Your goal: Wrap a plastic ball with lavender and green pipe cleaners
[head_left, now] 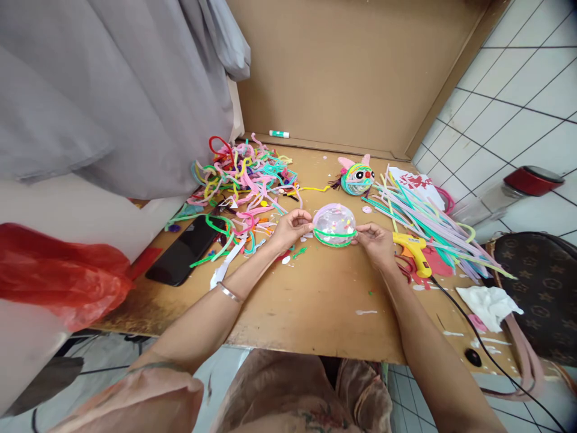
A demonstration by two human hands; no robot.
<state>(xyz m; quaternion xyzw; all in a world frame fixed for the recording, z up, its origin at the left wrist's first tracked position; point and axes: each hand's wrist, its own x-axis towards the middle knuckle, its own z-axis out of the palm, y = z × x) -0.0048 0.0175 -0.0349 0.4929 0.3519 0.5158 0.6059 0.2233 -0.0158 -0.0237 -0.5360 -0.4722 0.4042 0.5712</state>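
Observation:
A clear, rounded plastic ball [334, 219] sits between my hands over the table, with a lilac strip along its top. Across its near side runs a bright green pipe cleaner [333, 236], in two bands. My left hand [293, 230] pinches at the left end of the green strip, against the ball's side. At the right end, thumb and fingers of my right hand [376, 242] are closed on it too. The exact fingertip contact is small and partly hidden. Behind the ball stands a decorated ball [357, 178] with pink ears, googly eyes and a red nose.
A tangle of pipe cleaners [247, 174] covers the back left, near a black phone [184, 251]. At right lie straight pipe cleaners [433, 222], a corded yellow glue gun [412, 249], a white tissue [489, 305] and a brown bag [536, 294]. A glue stick [279, 134] lies at the back.

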